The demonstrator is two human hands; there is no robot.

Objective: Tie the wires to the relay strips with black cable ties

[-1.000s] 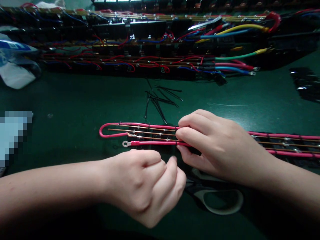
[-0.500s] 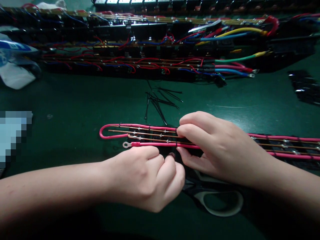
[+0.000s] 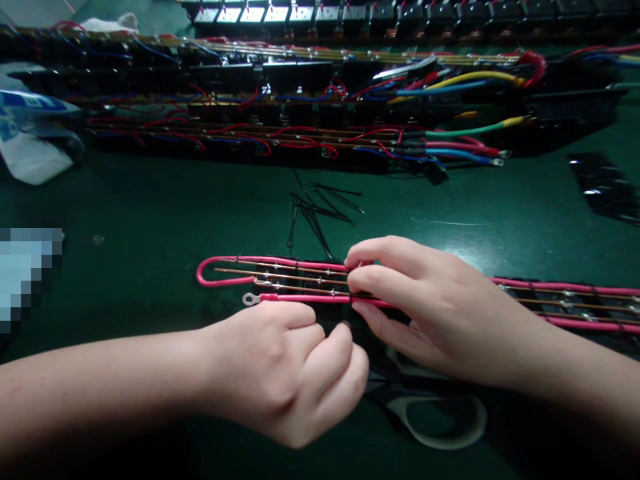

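Note:
A long strip of black parts with copper rods and pink wires (image 3: pixel 280 280) lies across the green mat; a ring terminal (image 3: pixel 249 299) ends its near pink wire. My right hand (image 3: pixel 425 307) presses down on the strip, fingers curled over the pink wire and a thin black cable tie. My left hand (image 3: pixel 295 370) is a closed fist just in front of the strip, thumb and forefinger pinched near the tie's end; what they pinch is hidden.
Loose black cable ties (image 3: pixel 320 207) lie beyond the strip. Scissors with pale handles (image 3: pixel 435 420) rest under my right wrist. Finished wired strips (image 3: pixel 300 127) stack along the back. A white bag (image 3: pixel 30 153) sits far left, black parts (image 3: pixel 603 187) far right.
Both hands and the strip sit slightly lower in view. My left fist has shifted a little toward me; my right fingers have crept leftward along the strip.

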